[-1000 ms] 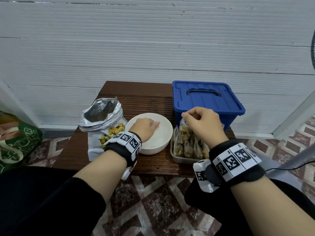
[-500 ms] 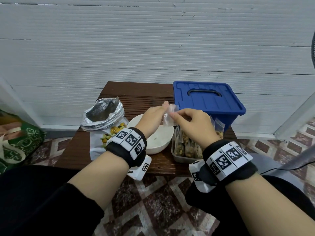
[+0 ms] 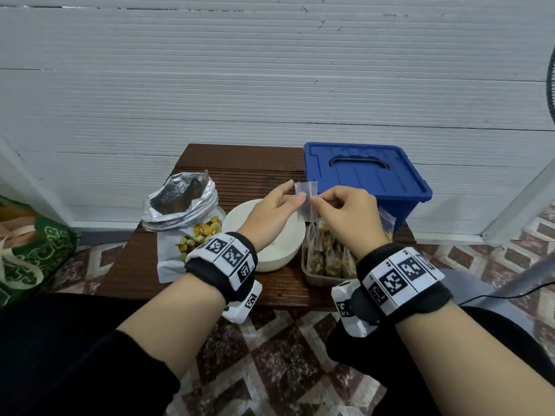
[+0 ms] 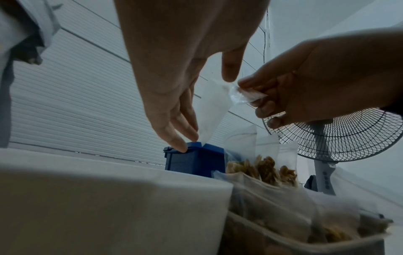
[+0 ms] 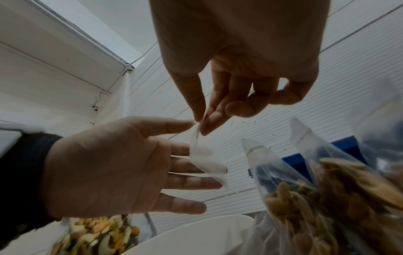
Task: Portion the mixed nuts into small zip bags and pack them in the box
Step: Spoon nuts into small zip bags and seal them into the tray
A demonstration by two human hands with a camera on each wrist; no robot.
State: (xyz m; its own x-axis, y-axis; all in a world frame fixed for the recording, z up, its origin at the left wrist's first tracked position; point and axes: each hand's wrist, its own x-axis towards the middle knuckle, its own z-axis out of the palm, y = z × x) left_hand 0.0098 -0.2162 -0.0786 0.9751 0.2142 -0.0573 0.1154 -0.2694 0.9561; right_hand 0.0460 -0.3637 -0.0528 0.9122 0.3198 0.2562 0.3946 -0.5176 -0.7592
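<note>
Progress check, partway through.

Done so far, judging by what lies here: a clear tray (image 3: 312, 274) on the bench (image 3: 240, 163) holds several filled zip bags (image 3: 327, 253) standing upright, packed close together, nuts visible through the plastic. Exact count not readable.

In hand: one empty zip bag (image 3: 305, 202), held in the air above the white bowl (image 3: 270, 253) and in front of the blue box (image 3: 360, 181). Right hand (image 3: 345, 211) pinches the bag's upper edge between thumb and forefinger; the right wrist view shows this plainly. Left hand (image 3: 270, 214) has fingers straight and spread, lying against the bag's flat side, thumb near the top edge. Whether the thumb grips cannot be told. Looks like the mouth is being worked open; the bag hangs flat, nothing inside.

Supply: foil pouch (image 3: 183, 202) stands open at the left of the bench, nuts (image 3: 201, 235) showing through its clear front. Bowl interior looks bare in the head view, though the left hand covers part of it.

Left to do, as I judge it: open this bag, fill it, seal it, set it with the others. The blue box has its lid on, handle up, and sits behind the tray, so packing has apparently not begun. How many portions remain depends on the pouch, which cannot be gauged.
</note>
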